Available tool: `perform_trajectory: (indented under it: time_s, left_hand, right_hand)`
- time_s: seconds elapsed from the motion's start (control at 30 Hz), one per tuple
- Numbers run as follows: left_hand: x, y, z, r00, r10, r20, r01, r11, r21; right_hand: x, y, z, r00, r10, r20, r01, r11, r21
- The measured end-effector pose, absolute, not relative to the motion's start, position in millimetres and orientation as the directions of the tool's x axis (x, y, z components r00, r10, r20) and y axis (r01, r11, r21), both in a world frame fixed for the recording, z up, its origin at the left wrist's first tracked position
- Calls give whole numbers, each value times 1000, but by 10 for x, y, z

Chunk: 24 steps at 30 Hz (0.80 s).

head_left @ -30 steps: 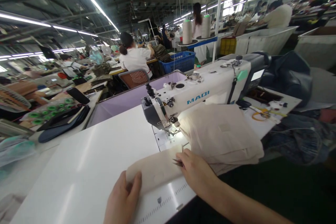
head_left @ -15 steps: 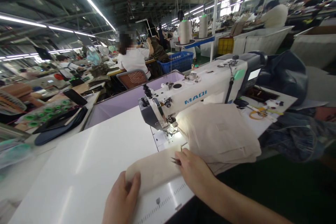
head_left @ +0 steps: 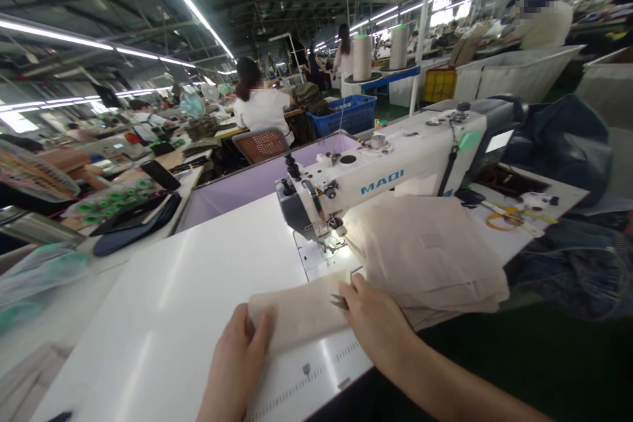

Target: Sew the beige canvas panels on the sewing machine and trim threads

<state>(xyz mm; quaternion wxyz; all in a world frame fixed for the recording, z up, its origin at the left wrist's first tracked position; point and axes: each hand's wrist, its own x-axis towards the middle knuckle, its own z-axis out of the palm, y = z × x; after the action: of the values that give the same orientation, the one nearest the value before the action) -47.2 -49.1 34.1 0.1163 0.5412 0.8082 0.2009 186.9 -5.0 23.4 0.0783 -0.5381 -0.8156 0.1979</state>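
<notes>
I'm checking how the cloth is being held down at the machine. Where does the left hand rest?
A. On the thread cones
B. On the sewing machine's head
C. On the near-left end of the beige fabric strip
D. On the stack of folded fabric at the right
C: the left hand presses the left end of the beige fabric strip on the white table, while the right hand holds small snips at its other end.

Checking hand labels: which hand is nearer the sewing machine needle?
Right. The right hand rests on the beige fabric strip just in front of the needle, with small snips at its fingers. The left hand presses the strip's far left end, farther away.
</notes>
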Motion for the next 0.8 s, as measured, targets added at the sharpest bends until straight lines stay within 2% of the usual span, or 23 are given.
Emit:
perform_trajectory:
  time_s: [0.13, 0.37, 0.53, 0.63, 0.7, 0.77, 0.8]
  left_hand:
    - [-468, -476, 361, -366, 930, 33, 837, 313, 448]
    - [-461, -519, 349, -378, 926, 15, 821, 328, 467]
    - [-455, -517, 348, -381, 925, 12, 833, 337, 440]
    - [-441, -531, 330, -371, 929, 6, 864, 343, 368]
    - [-449, -553, 300, -343, 932, 118, 913, 301, 276]
    - [-477, -571, 269, -213, 936, 281, 974, 180, 141]
    - [-496, -574, 259, -100, 946, 308, 994, 82, 72]
  right_hand:
    - [1889, -75, 189, -413, 909, -58, 868, 373, -328]
    - [1929, -82, 12, -452, 886, 104, 818, 458, -349]
    - [1934, -92, -36, -460, 883, 92, 814, 461, -354]
    - [1943, -93, -61, -455, 883, 115, 804, 463, -373]
    - [1953, -83, -61, -458, 878, 136, 800, 474, -367]
    - [1964, -60, -30, -483, 866, 129, 796, 495, -348]
    - [1968, -46, -4, -498, 860, 113, 795, 505, -335]
